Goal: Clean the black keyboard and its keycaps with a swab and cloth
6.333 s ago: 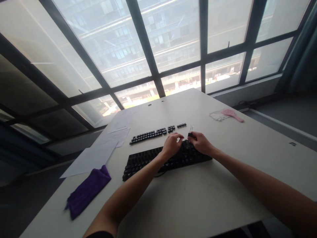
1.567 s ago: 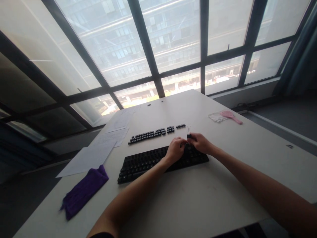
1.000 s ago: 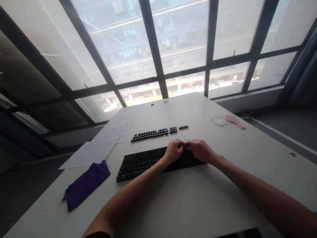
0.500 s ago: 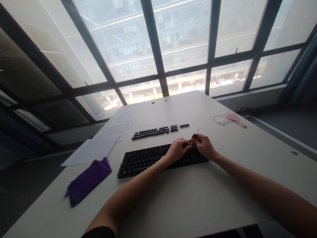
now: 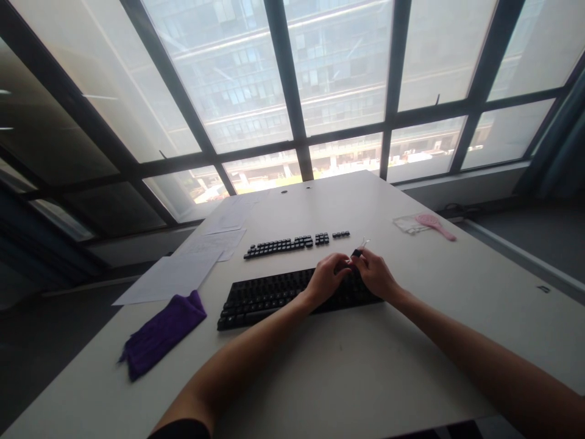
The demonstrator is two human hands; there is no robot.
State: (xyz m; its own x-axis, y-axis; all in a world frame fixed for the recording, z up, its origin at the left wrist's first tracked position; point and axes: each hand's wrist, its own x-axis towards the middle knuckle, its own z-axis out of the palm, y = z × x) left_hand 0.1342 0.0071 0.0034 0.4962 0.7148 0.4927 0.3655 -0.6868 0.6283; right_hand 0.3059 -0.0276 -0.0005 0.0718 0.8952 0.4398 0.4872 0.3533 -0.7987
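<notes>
Right hand (image 5: 372,268) gripping wire tool (image 5: 357,253) by black end, over keyboard (image 5: 269,291). Left hand (image 5: 326,277) hovering alongside, fingers bending; whether pinching anything, cannot tell. Keyboard lying inward from counter's (image 5: 356,366) near edge, loose keycaps (image 5: 278,246) sitting beyond, purple cloth (image 5: 164,334) lying near left edge.

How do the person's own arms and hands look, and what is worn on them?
The left hand and right hand are bare, without gloves; no watch or bracelet shows. A black sleeve shows on the left arm; the right arm shows none.
</notes>
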